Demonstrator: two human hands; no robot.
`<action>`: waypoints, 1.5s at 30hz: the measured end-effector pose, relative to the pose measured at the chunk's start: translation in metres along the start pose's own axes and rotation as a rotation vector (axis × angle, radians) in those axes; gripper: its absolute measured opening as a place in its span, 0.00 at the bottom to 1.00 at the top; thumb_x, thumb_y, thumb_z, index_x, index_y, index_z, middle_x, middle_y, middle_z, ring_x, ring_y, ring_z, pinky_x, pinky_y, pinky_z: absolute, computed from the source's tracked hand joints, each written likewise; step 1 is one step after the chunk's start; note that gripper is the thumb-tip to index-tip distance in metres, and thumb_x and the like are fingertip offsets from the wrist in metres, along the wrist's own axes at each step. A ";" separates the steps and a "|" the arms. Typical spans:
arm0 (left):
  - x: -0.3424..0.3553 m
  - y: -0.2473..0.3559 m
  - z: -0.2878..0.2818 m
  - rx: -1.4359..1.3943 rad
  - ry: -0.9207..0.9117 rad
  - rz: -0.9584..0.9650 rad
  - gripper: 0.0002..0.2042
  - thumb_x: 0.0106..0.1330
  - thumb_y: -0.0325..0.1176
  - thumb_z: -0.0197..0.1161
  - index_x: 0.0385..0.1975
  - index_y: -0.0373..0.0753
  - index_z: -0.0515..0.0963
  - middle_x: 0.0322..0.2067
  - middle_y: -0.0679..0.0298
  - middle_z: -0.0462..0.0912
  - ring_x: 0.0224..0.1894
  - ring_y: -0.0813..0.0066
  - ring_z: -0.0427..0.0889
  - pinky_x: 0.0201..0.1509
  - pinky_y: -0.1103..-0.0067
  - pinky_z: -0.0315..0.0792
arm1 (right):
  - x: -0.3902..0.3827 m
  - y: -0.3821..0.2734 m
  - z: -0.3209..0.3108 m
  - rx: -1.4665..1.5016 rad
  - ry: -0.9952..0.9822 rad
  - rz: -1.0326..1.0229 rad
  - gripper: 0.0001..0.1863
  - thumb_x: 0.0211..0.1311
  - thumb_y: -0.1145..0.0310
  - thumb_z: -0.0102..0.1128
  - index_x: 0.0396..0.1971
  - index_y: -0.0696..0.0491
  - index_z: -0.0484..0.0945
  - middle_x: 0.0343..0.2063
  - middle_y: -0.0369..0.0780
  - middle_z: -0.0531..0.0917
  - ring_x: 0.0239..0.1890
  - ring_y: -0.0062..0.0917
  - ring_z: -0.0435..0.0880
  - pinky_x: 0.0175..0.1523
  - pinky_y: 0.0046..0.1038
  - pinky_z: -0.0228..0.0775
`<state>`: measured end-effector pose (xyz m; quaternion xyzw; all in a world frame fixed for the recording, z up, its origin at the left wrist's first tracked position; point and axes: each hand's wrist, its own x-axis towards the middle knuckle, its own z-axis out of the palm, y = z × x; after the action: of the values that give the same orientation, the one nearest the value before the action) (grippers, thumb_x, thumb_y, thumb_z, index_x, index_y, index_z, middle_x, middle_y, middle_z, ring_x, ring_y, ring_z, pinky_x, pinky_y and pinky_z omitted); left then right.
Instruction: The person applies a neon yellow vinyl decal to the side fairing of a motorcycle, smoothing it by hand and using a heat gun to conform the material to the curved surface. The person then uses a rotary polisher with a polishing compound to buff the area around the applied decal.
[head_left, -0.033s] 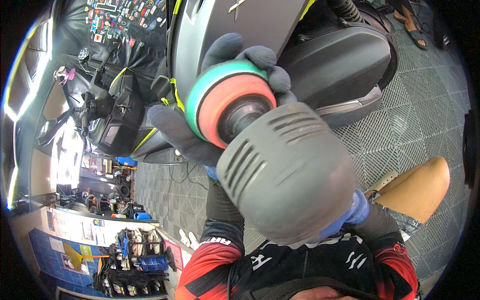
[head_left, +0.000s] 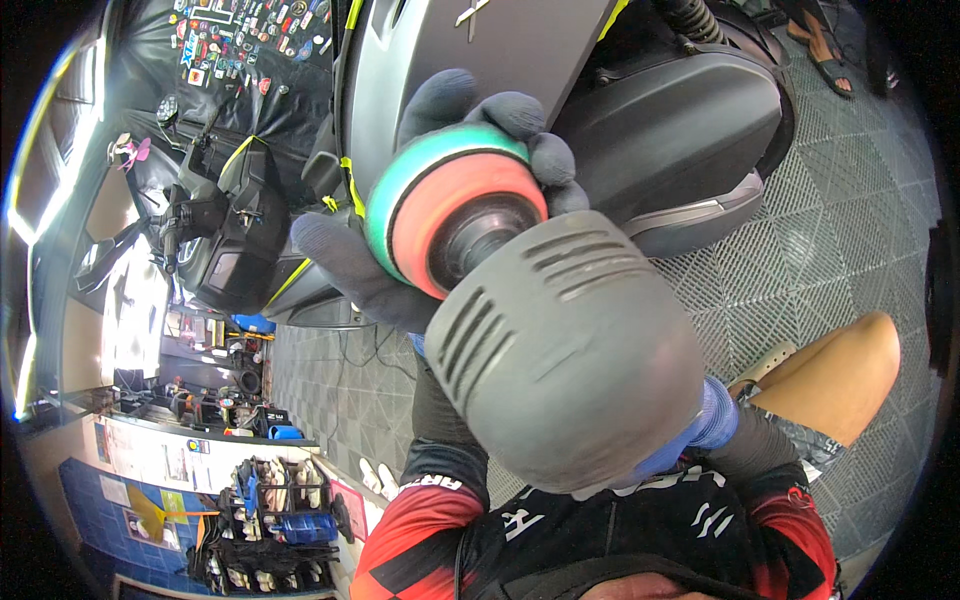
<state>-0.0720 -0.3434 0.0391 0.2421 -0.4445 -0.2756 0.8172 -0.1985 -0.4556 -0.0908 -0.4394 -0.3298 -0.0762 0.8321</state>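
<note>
A polisher with a rounded dark grey slotted housing (head_left: pixel 570 350) is held up in front of me. Its front carries an orange backing pad (head_left: pixel 470 190) with a green and white foam polishing pad (head_left: pixel 390 215) on it. My left hand (head_left: pixel 365 285), in a dark grey glove, is closed around the foam pad from behind, thumb at the left and fingers curling over the far edge. My right hand (head_left: pixel 668 455) is at the polisher's rear; blue glove fabric shows, while its fingers are hidden by the housing. Just beyond stands a grey scooter (head_left: pixel 690 140).
A second dark scooter (head_left: pixel 220 230) stands at the left. A cable (head_left: pixel 375 350) lies on the grey tiled floor (head_left: pixel 340 390). Someone's bent leg (head_left: pixel 840 390) is at the right, and a sandalled foot (head_left: pixel 830 75) at the far right. A loaded rack (head_left: pixel 285 545) stands lower left.
The polisher and its pad have shifted slightly left, and my left hand has moved with them. Its hold on the pad looks the same.
</note>
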 end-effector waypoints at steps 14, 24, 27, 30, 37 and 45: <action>-0.004 -0.014 0.022 -0.125 0.199 0.129 0.53 0.63 0.75 0.55 0.76 0.39 0.51 0.72 0.36 0.54 0.69 0.28 0.65 0.68 0.34 0.63 | 0.021 -0.014 0.009 -0.135 0.118 -0.060 0.48 0.39 0.57 0.88 0.61 0.55 0.71 0.50 0.44 0.84 0.50 0.34 0.86 0.54 0.33 0.77; -0.025 -0.013 0.022 0.126 0.405 0.190 0.45 0.68 0.70 0.52 0.75 0.41 0.56 0.71 0.34 0.55 0.67 0.21 0.63 0.58 0.33 0.73 | 0.020 -0.033 0.015 -0.210 0.147 0.143 0.39 0.42 0.56 0.86 0.54 0.55 0.77 0.47 0.47 0.84 0.51 0.43 0.84 0.55 0.39 0.74; -0.022 -0.009 0.015 -0.034 0.354 0.144 0.44 0.68 0.69 0.53 0.73 0.39 0.59 0.70 0.36 0.59 0.67 0.24 0.65 0.60 0.37 0.74 | 0.025 -0.036 0.009 -0.169 0.147 0.169 0.37 0.42 0.59 0.86 0.52 0.55 0.79 0.47 0.46 0.85 0.49 0.39 0.86 0.54 0.37 0.75; -0.020 0.007 -0.001 0.291 0.225 0.041 0.45 0.68 0.69 0.54 0.72 0.36 0.60 0.69 0.37 0.61 0.68 0.27 0.65 0.62 0.41 0.75 | 0.023 -0.036 0.006 -0.030 0.150 0.178 0.37 0.41 0.61 0.87 0.53 0.57 0.80 0.48 0.45 0.86 0.48 0.34 0.87 0.53 0.34 0.77; -0.021 0.006 -0.018 0.396 0.204 0.029 0.48 0.69 0.65 0.55 0.77 0.36 0.47 0.73 0.38 0.56 0.72 0.32 0.62 0.72 0.45 0.65 | 0.015 -0.034 0.001 -0.121 0.158 0.249 0.40 0.40 0.65 0.87 0.56 0.59 0.79 0.50 0.43 0.87 0.50 0.29 0.87 0.57 0.34 0.77; -0.047 0.025 -0.013 0.526 0.367 0.032 0.37 0.65 0.28 0.69 0.73 0.31 0.58 0.64 0.52 0.73 0.64 0.61 0.77 0.68 0.68 0.73 | 0.005 -0.001 0.008 -0.464 0.078 0.341 0.42 0.41 0.62 0.85 0.59 0.58 0.76 0.51 0.45 0.85 0.51 0.33 0.86 0.57 0.37 0.77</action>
<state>-0.0759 -0.2920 0.0205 0.4838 -0.3493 -0.0901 0.7974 -0.1982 -0.4491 -0.0841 -0.6637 -0.1928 -0.0256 0.7223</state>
